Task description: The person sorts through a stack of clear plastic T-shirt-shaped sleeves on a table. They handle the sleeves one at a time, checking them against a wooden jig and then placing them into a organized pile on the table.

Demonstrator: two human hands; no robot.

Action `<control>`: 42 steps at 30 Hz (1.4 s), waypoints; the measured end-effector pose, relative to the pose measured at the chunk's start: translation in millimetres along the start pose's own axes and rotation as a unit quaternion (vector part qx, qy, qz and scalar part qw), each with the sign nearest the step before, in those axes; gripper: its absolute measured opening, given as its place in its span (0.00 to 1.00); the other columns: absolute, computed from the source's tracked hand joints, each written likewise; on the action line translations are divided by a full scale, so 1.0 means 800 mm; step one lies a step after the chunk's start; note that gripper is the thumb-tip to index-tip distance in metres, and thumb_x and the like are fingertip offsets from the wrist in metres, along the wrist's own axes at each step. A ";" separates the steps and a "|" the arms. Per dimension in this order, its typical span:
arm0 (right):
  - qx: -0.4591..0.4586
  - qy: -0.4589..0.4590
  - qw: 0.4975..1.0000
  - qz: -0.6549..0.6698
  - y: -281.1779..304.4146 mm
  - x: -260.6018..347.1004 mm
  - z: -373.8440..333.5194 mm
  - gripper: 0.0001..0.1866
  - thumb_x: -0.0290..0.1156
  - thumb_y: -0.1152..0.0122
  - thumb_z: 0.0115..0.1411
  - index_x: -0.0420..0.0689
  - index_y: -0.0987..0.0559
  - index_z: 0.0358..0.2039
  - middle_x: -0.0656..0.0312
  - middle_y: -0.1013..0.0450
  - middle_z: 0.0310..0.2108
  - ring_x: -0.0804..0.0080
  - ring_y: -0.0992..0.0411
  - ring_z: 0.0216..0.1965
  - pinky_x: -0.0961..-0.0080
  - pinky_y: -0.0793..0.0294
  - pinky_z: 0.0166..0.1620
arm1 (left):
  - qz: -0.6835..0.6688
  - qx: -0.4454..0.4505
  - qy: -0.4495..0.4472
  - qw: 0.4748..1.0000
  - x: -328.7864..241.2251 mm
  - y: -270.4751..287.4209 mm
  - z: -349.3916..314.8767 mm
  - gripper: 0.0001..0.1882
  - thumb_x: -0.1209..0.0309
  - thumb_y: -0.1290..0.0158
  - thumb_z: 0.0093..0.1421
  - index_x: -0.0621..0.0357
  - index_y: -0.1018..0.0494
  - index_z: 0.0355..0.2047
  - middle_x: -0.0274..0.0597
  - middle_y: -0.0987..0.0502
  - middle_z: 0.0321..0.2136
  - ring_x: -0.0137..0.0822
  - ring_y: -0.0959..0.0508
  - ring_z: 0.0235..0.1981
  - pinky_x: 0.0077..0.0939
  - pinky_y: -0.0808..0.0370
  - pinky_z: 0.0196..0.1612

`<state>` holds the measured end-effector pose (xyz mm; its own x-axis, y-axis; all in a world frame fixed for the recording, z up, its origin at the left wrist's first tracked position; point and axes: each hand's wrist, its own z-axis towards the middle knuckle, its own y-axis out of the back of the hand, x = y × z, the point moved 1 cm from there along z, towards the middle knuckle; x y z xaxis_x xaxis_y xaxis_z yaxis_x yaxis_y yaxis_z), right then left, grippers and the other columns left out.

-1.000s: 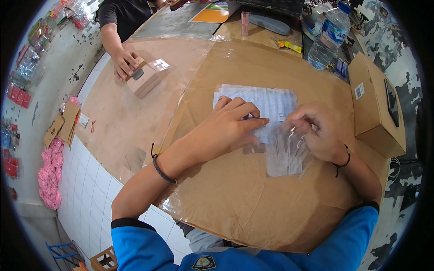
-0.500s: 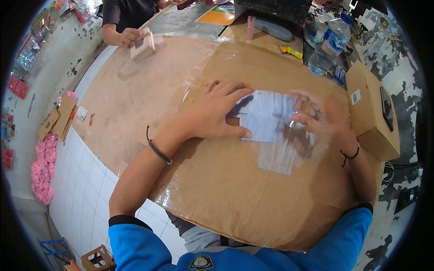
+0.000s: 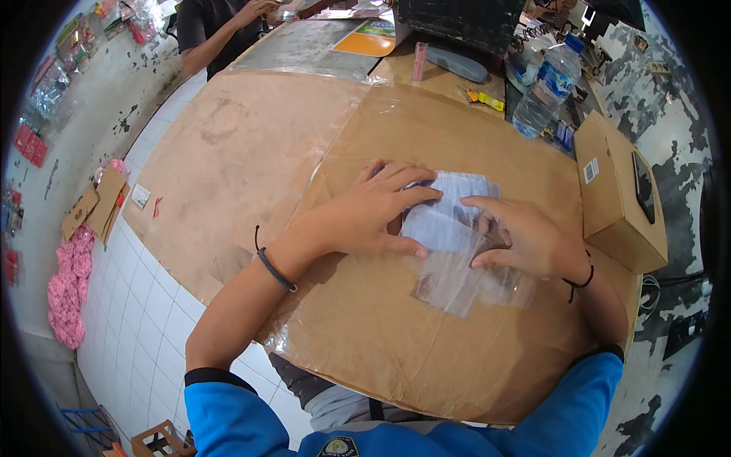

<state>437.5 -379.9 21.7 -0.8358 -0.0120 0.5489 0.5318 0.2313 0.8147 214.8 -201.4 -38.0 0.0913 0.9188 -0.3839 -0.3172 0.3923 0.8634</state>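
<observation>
A white printed paper sheet (image 3: 457, 199) lies on the cardboard-covered table (image 3: 396, 335), partly folded and partly inside a clear plastic sleeve (image 3: 457, 282). My left hand (image 3: 373, 209) presses flat on the paper's left side, fingers spread over it. My right hand (image 3: 525, 240) holds the paper and the sleeve's upper edge from the right, thumb and fingers pinching. Both wrists wear thin black bands.
A brown cardboard box (image 3: 618, 190) with a dark phone on top stands at the right. A water bottle (image 3: 544, 87), a pink stick and a yellow item lie at the back. Another person (image 3: 221, 27) works at the far left corner. Pink stuff hangs at the left wall.
The paper has been folded smaller and drawn toward the sleeve's mouth. My hands have closed in on it. The other person has lifted their hands and the small box off the table.
</observation>
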 end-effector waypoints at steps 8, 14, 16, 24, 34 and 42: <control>-0.109 0.123 0.984 0.065 0.030 -0.011 -0.013 0.17 0.27 0.28 0.59 0.42 0.20 0.48 0.64 0.24 0.38 0.75 0.24 0.36 0.77 0.26 0.42 | -0.020 -0.011 0.029 0.999 0.011 0.003 0.000 0.38 0.47 0.33 0.55 0.53 0.28 0.61 0.52 0.33 0.63 0.53 0.36 0.65 0.48 0.44 0.69; -0.078 0.164 0.982 -0.059 0.029 -0.004 -0.009 0.09 0.32 0.29 0.60 0.42 0.19 0.37 0.58 0.24 0.41 0.65 0.24 0.42 0.70 0.24 0.46 | -0.016 -0.017 0.029 0.999 0.004 0.010 -0.002 0.32 0.49 0.33 0.56 0.51 0.25 0.56 0.50 0.33 0.62 0.53 0.36 0.65 0.49 0.44 0.69; -0.087 0.108 0.990 -0.025 0.000 -0.005 -0.003 0.08 0.31 0.30 0.61 0.41 0.19 0.36 0.57 0.24 0.42 0.64 0.25 0.44 0.69 0.24 0.46 | -0.009 -0.004 0.030 1.000 -0.004 0.012 0.005 0.33 0.49 0.32 0.54 0.51 0.25 0.56 0.50 0.33 0.62 0.52 0.35 0.65 0.49 0.44 0.69; -0.114 0.061 0.981 0.141 -0.005 -0.001 0.000 0.05 0.27 0.32 0.62 0.42 0.19 0.36 0.60 0.23 0.39 0.68 0.23 0.40 0.73 0.23 0.45 | -0.028 0.002 0.019 0.999 0.001 0.021 0.003 0.38 0.45 0.30 0.49 0.51 0.25 0.56 0.52 0.31 0.61 0.52 0.35 0.66 0.48 0.44 0.69; -0.011 0.324 0.892 0.314 0.107 -0.034 -0.061 0.10 0.18 0.27 0.52 0.43 0.21 0.30 0.59 0.25 0.27 0.69 0.23 0.31 0.72 0.23 0.33 | -0.021 0.018 -0.007 1.000 0.014 0.019 -0.002 0.46 0.45 0.30 0.48 0.60 0.30 0.60 0.55 0.31 0.62 0.55 0.34 0.64 0.44 0.39 0.67; -0.146 0.134 0.978 -0.063 0.028 -0.026 0.075 0.20 0.33 0.23 0.54 0.44 0.31 0.27 0.54 0.26 0.54 0.59 0.26 0.49 0.66 0.28 0.50 | -0.106 0.045 0.091 0.989 0.020 0.028 -0.010 0.43 0.46 0.27 0.46 0.63 0.31 0.51 0.56 0.29 0.59 0.52 0.29 0.60 0.41 0.31 0.61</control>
<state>458.4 -316.1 17.5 -0.8522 -0.2869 0.4375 0.4755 -0.0762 0.8764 201.4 -178.3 -27.0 -0.0281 0.7958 -0.6048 -0.2236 0.5848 0.7798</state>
